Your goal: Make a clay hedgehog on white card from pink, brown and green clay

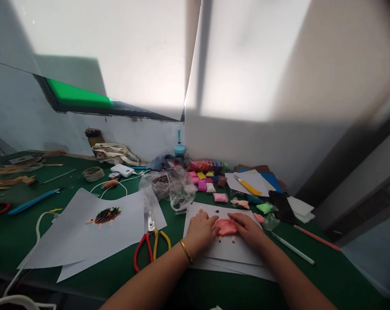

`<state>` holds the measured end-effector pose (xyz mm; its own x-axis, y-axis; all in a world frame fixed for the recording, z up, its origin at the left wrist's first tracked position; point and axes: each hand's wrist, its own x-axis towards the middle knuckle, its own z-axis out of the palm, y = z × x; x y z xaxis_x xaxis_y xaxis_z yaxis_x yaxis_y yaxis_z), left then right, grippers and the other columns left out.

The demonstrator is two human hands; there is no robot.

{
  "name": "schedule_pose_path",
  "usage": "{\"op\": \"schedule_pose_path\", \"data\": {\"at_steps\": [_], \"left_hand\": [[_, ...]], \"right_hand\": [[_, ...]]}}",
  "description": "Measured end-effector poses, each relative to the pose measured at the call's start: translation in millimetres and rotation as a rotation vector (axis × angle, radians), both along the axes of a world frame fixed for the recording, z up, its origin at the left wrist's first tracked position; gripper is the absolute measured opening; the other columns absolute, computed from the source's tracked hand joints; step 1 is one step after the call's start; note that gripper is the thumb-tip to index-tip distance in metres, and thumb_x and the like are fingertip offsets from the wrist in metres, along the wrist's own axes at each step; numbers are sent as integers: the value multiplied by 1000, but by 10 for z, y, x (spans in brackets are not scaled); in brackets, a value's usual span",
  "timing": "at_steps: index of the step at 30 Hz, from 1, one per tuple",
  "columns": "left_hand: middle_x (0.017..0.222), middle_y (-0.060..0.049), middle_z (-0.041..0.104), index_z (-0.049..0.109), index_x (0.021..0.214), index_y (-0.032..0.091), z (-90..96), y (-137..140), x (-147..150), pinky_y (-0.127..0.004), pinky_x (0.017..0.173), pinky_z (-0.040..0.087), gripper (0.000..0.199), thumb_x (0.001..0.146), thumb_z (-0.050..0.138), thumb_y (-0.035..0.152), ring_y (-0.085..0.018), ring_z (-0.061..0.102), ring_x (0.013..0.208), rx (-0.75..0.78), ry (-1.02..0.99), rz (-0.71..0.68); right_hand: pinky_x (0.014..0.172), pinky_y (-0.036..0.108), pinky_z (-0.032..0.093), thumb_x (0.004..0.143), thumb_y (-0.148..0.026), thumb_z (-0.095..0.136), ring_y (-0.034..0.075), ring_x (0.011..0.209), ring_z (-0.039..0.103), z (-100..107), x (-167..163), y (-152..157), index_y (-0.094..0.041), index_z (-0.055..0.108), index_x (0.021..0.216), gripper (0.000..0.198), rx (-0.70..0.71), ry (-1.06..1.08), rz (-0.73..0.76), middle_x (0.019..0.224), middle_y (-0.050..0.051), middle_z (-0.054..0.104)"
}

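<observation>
A flat pink piece of modelling clay (225, 227) lies on a white sheet of paper (246, 255), with two short light-pink legs with dark tips under it. At its left edge, the fingers of my left hand (199, 230) touch the clay, slightly bent and not wrapped round it. My right hand (248, 229) reaches over its right edge, fingers stretched out and touching the top. A small dark bit (217, 211) and a pale pink dot (201, 209) sit on the paper above. My left wrist wears a gold bangle (186, 251).
Left, another sheet (75, 237) bears a spiky hedgehog figure (107, 215). Red-handled pliers (143, 254) and yellow-handled scissors (155, 237) lie between the sheets. Behind are a plastic bag (172, 185), clay packets (202, 185) and a yellow utility knife (248, 186). A pale stick (293, 248) lies right.
</observation>
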<state>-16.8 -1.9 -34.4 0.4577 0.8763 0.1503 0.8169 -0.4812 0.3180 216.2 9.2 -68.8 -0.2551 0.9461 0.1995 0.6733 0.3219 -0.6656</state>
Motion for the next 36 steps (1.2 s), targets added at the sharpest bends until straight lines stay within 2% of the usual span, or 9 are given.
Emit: {"op": "schedule_pose_path", "data": {"at_steps": [5,14,21,26,32,36], "left_hand": [[101,-8,52,56,117,37,15,74,128,-43,84,37,39,87,36,50,-30,43,106,-19,19,-9],[102,-9,50,57,118,37,0,26,190,-47,84,35,39,83,44,50,-30,44,101,4,-4,-8],[106,-10,51,60,115,34,76,-2,212,-48,87,33,41,84,39,51,-31,43,104,-71,-21,11],[108,-12,51,62,112,32,77,22,285,-53,88,32,49,77,46,62,-36,40,109,-92,4,66],[109,-11,51,61,114,34,42,17,324,-53,87,32,50,74,50,62,-35,42,108,-74,2,72],[111,-12,53,60,116,33,58,23,303,-53,87,33,50,75,49,61,-36,42,110,-79,5,81]], "right_hand": [[93,37,44,85,-33,46,21,103,57,90,-66,-17,-23,60,117,37,-7,29,-23,112,7,63],[84,37,46,83,-32,44,21,91,58,175,-128,-72,-23,62,113,36,8,-3,-124,97,5,65],[82,35,46,83,-34,47,21,92,58,169,-77,-135,-22,67,101,29,-12,-75,-118,100,7,64],[80,34,47,80,-35,53,19,85,58,139,-42,-154,-21,64,108,33,-48,-74,-124,97,7,61],[81,33,45,78,-30,56,19,87,57,124,-41,-165,-22,62,113,37,-68,-95,-98,100,7,58],[83,34,45,81,-31,52,19,88,56,164,-60,-216,-24,57,120,40,-43,-77,-83,101,6,57]]}}
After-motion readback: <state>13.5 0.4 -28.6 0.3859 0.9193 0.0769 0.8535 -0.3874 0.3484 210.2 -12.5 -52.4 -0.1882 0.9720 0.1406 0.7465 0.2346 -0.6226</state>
